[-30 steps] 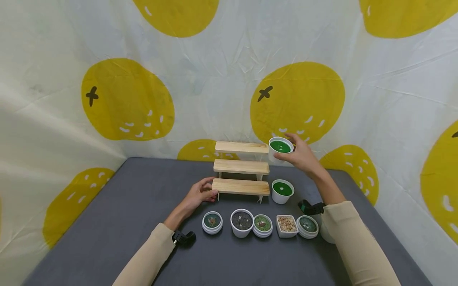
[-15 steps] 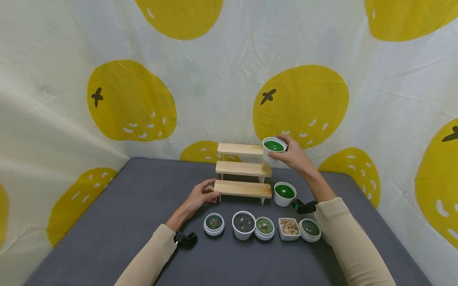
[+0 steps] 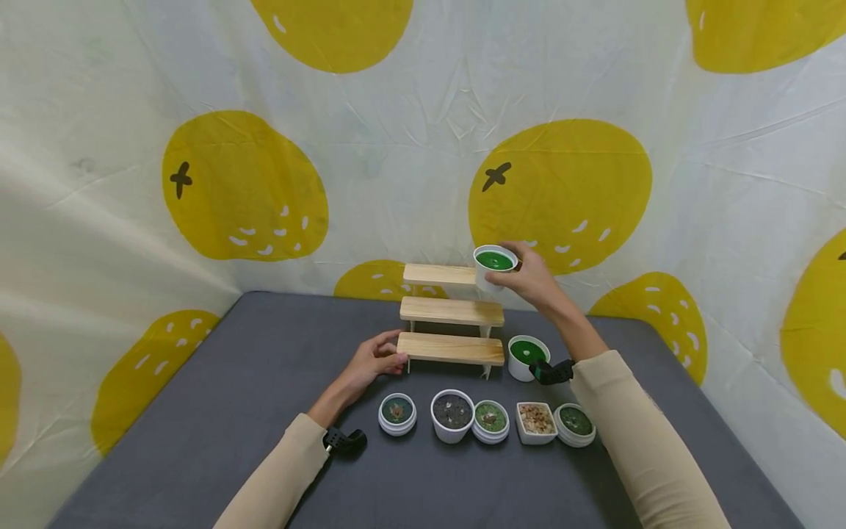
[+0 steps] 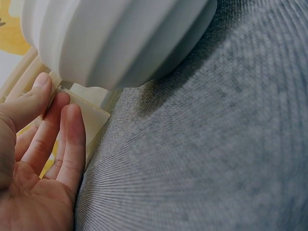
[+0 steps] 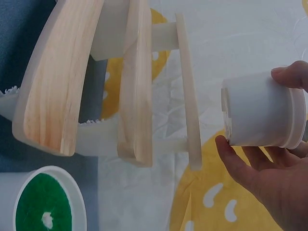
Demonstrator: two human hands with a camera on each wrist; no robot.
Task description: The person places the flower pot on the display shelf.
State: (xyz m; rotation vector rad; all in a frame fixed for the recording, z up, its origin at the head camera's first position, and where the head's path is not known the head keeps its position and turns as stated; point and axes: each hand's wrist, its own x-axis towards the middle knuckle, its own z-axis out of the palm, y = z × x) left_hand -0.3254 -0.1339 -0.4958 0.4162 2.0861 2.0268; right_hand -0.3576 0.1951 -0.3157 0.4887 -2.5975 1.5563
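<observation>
My right hand grips a white pot with a green filling, in front of the right end of the top shelf. In the right wrist view that pot is held between thumb and fingers, apart from the shelf boards. My left hand pinches the left end of the lowest board of a three-step wooden stand. The left wrist view shows thumb and fingertips at the stand's end. A second white pot with green filling stands right of the lowest step.
In front of the stand are a dark-filled round pot, a grey-filled cup, a mossy pot, a square pot of pebbles and another dark green pot. A patterned curtain hangs behind the grey table.
My right hand has carried the green-filled pot leftward, from beside the top shelf to in front of its right end. The left hand keeps its hold on the stand.
</observation>
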